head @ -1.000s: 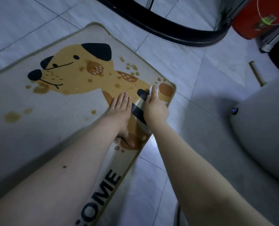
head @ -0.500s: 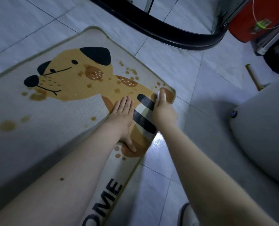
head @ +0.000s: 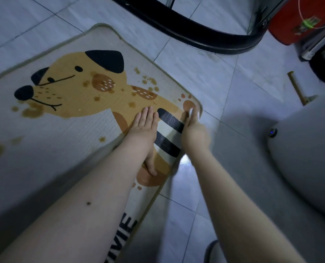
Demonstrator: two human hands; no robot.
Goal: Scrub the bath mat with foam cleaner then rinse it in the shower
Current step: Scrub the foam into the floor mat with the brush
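Observation:
A beige bath mat (head: 44, 149) with a brown dog print and brownish stains lies on the tiled floor. My left hand (head: 142, 130) presses flat on the mat near the dog's striped body, fingers straight. My right hand (head: 194, 130) grips a small white scrubbing thing (head: 194, 112) at the mat's right corner, beside a brown paw mark. What the white thing is I cannot tell, since the hand hides most of it and it is blurred.
The black curved shower threshold (head: 195, 35) runs across the top. A grey rounded body (head: 305, 158) with a small blue light stands at right. A red container (head: 298, 18) sits top right, and a wooden stick (head: 296, 88) lies on the tiles.
My right hand has slid with the white thing toward the mat's right corner. The left hand stays flat in place. The view has shifted slightly.

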